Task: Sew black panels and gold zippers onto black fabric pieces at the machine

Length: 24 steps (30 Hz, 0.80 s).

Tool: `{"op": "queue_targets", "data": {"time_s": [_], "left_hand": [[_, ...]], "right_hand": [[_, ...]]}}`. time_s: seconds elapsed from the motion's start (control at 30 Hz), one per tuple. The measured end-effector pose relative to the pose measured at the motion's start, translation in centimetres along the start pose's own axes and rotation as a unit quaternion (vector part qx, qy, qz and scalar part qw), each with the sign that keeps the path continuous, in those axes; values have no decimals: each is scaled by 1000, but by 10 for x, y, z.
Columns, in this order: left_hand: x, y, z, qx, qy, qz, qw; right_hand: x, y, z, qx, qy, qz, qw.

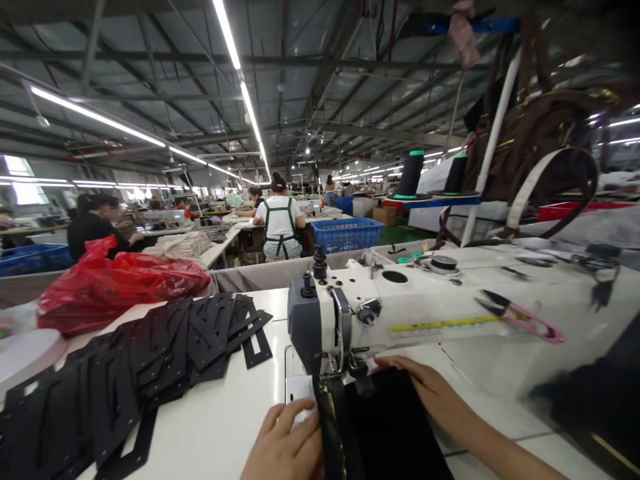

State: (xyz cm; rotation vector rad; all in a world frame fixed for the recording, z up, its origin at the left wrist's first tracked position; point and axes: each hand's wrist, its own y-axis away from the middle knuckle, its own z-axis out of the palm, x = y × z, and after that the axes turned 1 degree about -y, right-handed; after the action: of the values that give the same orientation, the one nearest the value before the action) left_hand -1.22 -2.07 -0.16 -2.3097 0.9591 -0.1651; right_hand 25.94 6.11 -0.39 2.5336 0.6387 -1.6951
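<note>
A piece of black fabric [400, 433] lies at the bottom centre of the frame, dark and matte. Its far edge is tucked under the foot of the white sewing machine [400, 300], and a thicker black strip [330, 433] runs along its left side. The left hand [285, 443] rests palm down at the lower centre, fingers [300, 417] straight and close together, touching the strip. The right hand [425, 390] lies flat on the fabric, fingers reaching toward the needle, holding nothing. To the left, black cut pieces [125, 373] spread over the white tabletop [225, 413] below a red plastic bag [115, 283].
</note>
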Motion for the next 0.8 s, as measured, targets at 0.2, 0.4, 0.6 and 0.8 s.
{"op": "queue_targets", "data": {"time_s": [0.2, 0.4, 0.6, 0.8], "left_hand": [[4, -8, 18, 1, -29, -29, 999], [5, -10, 21, 88, -21, -29, 996], [-2, -4, 27, 70, -4, -30, 997], [-1, -11, 24, 91, -1, -27, 995]], "right_hand": [[-10, -2, -2, 18, 31, 4, 999], [-10, -4, 3, 14, 92, -26, 995], [-12, 3, -4, 65, 147, -26, 987], [-8, -7, 8, 43, 241, -26, 969]]}}
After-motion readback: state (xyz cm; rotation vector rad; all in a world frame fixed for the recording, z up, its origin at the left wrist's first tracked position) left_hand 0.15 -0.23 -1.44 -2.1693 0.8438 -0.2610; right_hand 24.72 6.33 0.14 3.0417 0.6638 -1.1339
